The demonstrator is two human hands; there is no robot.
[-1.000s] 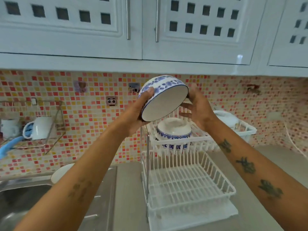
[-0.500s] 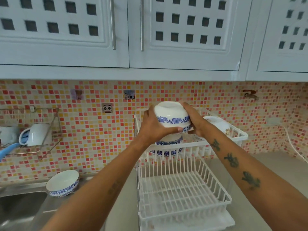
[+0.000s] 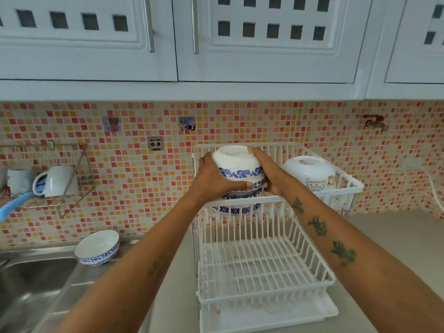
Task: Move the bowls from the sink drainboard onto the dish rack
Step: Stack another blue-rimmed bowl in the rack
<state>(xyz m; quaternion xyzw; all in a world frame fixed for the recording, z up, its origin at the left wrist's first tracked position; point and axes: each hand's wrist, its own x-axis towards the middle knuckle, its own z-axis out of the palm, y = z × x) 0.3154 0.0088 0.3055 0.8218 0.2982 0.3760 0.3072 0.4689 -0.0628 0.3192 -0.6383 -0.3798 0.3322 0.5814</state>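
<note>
A white bowl with a blue flower band (image 3: 236, 165) is upside down in the top tier of the white dish rack (image 3: 264, 267). It rests on another upturned blue-and-white bowl (image 3: 237, 207). My left hand (image 3: 213, 180) grips its left side and my right hand (image 3: 270, 175) its right side. One more blue-and-white bowl (image 3: 97, 247) stands upright on the steel drainboard (image 3: 79, 282) at the left.
A white pot-like container (image 3: 310, 174) lies upturned in the rack's top tier, right of the bowls. The rack's lower tier holds nothing. The sink basin (image 3: 26, 282) is at lower left. A wall wire shelf (image 3: 52, 181) carries a white mug. Cabinets hang overhead.
The bowl was turned upside down in the air and lowered onto the bowl in the rack's top tier. Both hands came down with it.
</note>
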